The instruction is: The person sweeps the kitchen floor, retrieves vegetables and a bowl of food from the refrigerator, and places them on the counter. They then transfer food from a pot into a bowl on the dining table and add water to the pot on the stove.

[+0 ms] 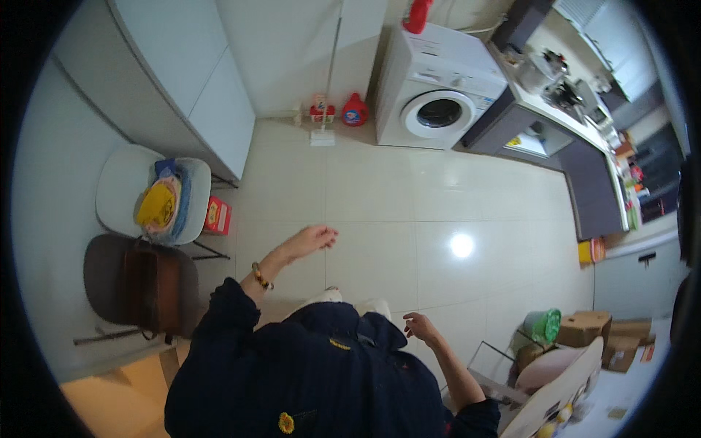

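Note:
My left hand [312, 241] is held out in front of me over the pale tiled floor [372, 191], with its fingers loosely curled and no object seen in it; a beaded bracelet [262, 276] circles that wrist. Lower and to the right, my right hand [420, 327] hangs beside the dark jacket [328, 378], its fingers bent and apart, touching nothing visible. Beyond the hands, a white front-loading washing machine [438, 87] stands by the wall. Left of it are a red detergent jug [355, 111] and a flat mop [322, 137] leaning upright.
At left, a white chair [123, 164] bears folded cloths, and a dark chair [104, 274] holds a brown bag [153, 284]. A red box [218, 215] lies near them. A kitchen counter [580, 117] runs along the right; cardboard boxes [585, 327] and a green bin [543, 326] stand lower right.

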`<action>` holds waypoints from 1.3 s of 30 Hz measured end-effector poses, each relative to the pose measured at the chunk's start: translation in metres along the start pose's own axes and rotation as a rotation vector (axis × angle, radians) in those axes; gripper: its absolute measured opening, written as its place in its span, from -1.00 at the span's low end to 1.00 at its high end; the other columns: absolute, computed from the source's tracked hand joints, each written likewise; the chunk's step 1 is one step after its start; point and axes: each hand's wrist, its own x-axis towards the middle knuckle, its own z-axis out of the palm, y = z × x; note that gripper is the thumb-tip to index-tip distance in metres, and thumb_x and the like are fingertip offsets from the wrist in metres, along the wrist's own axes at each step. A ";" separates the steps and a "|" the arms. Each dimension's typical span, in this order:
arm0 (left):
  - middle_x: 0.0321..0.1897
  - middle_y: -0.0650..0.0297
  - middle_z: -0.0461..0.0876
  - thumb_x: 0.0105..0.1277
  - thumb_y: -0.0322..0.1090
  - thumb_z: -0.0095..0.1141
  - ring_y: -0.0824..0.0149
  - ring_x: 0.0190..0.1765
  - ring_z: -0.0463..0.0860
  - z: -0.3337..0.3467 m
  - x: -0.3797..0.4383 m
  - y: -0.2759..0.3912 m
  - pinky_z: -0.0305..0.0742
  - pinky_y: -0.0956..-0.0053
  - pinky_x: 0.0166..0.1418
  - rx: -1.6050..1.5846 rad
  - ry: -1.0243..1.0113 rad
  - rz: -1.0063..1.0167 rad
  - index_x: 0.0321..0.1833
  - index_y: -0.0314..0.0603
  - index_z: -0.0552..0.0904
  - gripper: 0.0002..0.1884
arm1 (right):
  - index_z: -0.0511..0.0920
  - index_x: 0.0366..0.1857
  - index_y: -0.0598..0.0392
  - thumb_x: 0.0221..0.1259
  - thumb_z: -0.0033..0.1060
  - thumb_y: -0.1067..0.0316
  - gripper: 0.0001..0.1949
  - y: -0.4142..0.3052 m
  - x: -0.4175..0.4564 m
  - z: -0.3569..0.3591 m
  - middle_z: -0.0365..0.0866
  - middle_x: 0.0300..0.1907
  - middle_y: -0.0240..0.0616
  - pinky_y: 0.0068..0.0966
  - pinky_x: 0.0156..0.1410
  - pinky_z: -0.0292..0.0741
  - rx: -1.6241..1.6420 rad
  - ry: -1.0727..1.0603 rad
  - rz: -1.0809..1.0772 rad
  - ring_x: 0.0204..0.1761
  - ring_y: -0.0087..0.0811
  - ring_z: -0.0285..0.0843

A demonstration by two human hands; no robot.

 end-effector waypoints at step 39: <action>-0.46 0.10 0.44 0.21 -0.17 0.10 0.22 -0.40 0.45 -0.654 0.017 0.137 0.36 0.37 -0.30 0.558 2.169 0.223 -0.35 -0.33 0.37 -0.68 | 0.50 -0.19 0.30 0.26 -0.14 0.36 -0.76 -0.636 0.383 -0.001 0.57 -0.40 -0.19 -0.55 -0.22 0.51 -0.171 -0.296 -0.604 -0.39 -0.47 0.55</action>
